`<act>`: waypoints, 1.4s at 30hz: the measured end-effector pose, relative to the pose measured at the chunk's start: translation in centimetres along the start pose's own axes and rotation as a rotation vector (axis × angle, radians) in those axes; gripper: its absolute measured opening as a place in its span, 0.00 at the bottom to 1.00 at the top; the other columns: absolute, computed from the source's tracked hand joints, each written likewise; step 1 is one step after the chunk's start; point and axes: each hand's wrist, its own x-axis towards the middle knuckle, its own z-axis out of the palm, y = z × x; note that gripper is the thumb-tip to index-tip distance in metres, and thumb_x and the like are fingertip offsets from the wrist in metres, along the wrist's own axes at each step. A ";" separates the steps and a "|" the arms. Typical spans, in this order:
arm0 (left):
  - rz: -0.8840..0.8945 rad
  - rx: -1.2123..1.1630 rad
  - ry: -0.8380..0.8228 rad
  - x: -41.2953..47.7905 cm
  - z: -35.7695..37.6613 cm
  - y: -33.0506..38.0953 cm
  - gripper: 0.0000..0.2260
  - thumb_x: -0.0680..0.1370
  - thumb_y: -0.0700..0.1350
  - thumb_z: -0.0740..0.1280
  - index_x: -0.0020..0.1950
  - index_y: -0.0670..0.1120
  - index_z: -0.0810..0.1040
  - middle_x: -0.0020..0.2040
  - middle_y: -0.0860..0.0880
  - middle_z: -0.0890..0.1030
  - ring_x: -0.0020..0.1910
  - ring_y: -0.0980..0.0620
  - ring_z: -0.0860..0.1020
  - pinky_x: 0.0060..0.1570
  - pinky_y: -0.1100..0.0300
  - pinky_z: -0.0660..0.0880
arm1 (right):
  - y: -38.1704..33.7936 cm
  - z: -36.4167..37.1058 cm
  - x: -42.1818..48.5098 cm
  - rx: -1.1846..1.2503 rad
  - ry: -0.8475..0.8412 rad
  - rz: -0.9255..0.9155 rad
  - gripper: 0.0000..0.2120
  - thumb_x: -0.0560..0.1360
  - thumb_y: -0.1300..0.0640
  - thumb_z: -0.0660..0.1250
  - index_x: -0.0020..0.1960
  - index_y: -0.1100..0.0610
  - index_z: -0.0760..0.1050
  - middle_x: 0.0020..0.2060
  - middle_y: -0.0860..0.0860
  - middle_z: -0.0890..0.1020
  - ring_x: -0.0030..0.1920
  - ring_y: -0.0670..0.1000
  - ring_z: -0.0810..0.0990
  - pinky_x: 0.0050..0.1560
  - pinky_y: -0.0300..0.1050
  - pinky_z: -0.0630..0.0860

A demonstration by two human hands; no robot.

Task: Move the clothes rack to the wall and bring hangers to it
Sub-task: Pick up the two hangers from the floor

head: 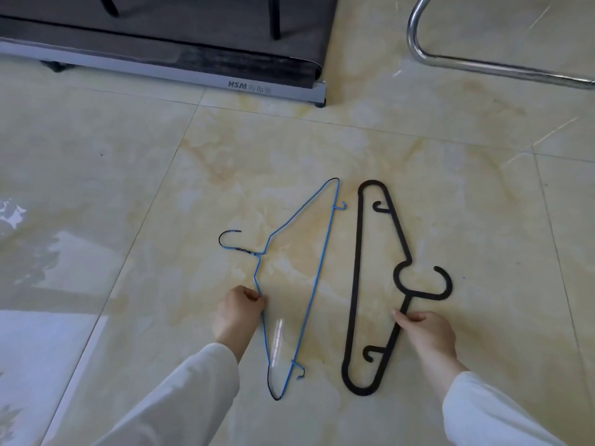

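Sleeved arms reach up from the bottom of the frame: left hand (240, 309) pinched on the blue hanger (322, 262), right hand (425, 329) closed on the black hanger (355, 272). Both hangers lie mid-frame on the floor (128, 188), long axes running bottom to top, hooks pointing outward left and right. Carrying seems only begun; chrome tubing (418, 49), perhaps the rack, shows upper right beside a treadmill (193, 59).

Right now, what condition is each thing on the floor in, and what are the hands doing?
Blue wire hanger: flat on the floor, left hand gripping its shoulder wire.
Black plastic hanger: flat on the floor, right hand pinching its arm.
Left hand: closed on blue hanger.
Right hand: closed on black hanger.
Chrome rack tube: resting on the floor.
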 end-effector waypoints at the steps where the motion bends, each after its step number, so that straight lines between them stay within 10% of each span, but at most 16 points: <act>1: -0.008 0.000 -0.008 0.0 0.0 0.1 0.06 0.72 0.49 0.68 0.38 0.49 0.74 0.39 0.49 0.77 0.41 0.46 0.74 0.39 0.60 0.67 | -0.1 0.1 0.1 -0.022 0.002 0.005 0.21 0.72 0.51 0.67 0.48 0.71 0.79 0.49 0.66 0.83 0.51 0.64 0.79 0.55 0.55 0.75; 13: 0.093 -0.342 -0.239 -1.2 -1.5 0.9 0.08 0.74 0.39 0.66 0.39 0.51 0.74 0.33 0.49 0.74 0.34 0.51 0.71 0.34 0.62 0.67 | -1.1 -1.0 0.3 0.146 -0.220 0.016 0.11 0.72 0.58 0.67 0.33 0.61 0.73 0.26 0.54 0.73 0.30 0.52 0.70 0.33 0.42 0.64; 22: 0.106 -0.429 -0.324 -7.1 -5.3 5.3 0.07 0.74 0.37 0.68 0.35 0.43 0.76 0.30 0.52 0.77 0.27 0.55 0.67 0.23 0.73 0.64 | -5.5 -5.7 -4.1 0.158 -0.160 -0.150 0.05 0.71 0.59 0.69 0.38 0.60 0.77 0.30 0.55 0.79 0.31 0.51 0.76 0.45 0.51 0.75; 42: -0.035 -0.588 -0.334 -38.5 -29.7 16.5 0.12 0.73 0.41 0.70 0.29 0.48 0.76 0.20 0.58 0.77 0.19 0.62 0.68 0.18 0.75 0.59 | -21.6 -23.0 -37.7 0.036 -0.346 -0.397 0.07 0.68 0.57 0.72 0.35 0.55 0.75 0.28 0.47 0.78 0.28 0.44 0.73 0.28 0.29 0.69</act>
